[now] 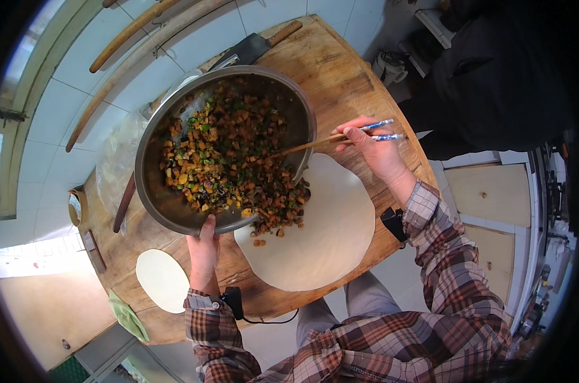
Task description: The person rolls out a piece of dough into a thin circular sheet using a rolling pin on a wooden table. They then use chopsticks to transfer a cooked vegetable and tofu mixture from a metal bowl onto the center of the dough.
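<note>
My left hand (205,253) grips the near rim of a large metal bowl (148,191), thumb over the edge. The bowl tilts toward a large round sheet of rolled dough (337,230) on the wooden table. Diced vegetable filling (227,148) in orange, green and dark bits lies in the bowl, and some has spilled over its lower rim onto the dough. In my right hand (373,148) is a pair of wooden chopsticks (318,142) with blue-and-white ends. Their tips reach into the filling near the bowl's right side. The bowl hides part of the dough.
A smaller dough disc (162,281) lies at the left on the wooden table (337,62). A cleaver (251,48) rests behind the bowl. Beside the bowl are a clear plastic bag (122,153) and a dark stick (124,203). A green cloth (127,316) hangs at the table edge. Someone in dark clothing (490,91) stands right.
</note>
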Available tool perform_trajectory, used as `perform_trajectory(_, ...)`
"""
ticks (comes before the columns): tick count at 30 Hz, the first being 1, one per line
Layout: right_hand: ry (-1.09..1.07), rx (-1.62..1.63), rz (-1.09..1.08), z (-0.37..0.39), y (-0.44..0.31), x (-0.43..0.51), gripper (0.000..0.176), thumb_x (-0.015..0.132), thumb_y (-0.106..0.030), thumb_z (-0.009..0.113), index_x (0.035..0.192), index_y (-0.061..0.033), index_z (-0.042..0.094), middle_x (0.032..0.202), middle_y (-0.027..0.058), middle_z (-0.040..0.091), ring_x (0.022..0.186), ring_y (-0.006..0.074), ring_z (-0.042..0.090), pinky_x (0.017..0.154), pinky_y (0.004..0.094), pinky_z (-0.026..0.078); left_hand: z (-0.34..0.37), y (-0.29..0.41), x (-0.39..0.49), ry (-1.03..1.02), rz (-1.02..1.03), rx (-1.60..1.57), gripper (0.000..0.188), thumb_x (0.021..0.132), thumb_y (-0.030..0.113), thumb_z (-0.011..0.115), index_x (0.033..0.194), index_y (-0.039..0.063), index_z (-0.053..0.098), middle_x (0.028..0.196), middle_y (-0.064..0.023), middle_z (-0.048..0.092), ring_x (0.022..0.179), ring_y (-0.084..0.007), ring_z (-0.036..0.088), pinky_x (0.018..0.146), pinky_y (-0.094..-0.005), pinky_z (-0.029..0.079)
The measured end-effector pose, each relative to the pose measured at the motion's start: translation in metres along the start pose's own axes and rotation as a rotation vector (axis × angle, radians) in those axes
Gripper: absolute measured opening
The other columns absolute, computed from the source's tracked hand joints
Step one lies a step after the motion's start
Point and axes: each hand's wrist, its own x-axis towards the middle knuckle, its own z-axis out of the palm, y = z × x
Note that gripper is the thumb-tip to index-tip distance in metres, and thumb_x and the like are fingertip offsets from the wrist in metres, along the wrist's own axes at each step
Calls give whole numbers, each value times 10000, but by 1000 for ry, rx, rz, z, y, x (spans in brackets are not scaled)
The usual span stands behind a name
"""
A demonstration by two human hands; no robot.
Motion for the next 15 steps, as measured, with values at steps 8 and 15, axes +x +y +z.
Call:
perform_trajectory(8,-9,45,188,5,21,-3,158,971,-132,634,1012,20,656,965,105,694,835,196,690,750,305,597,7,4,-4,45,7,34,301,965,45,597,1252,38,506,1163,-42,573,1023,-131,574,840,-282,509)
perform_trajectory(15,24,178,295,-10,35,-17,185,980,-154,620,1047,17,644,1029,139,689,887,229,693,766,332,604,1,2,1,15,-29,42,380,953,29,595,1311,28,467,1256,-69,550,1132,-187,561,957,-359,496)
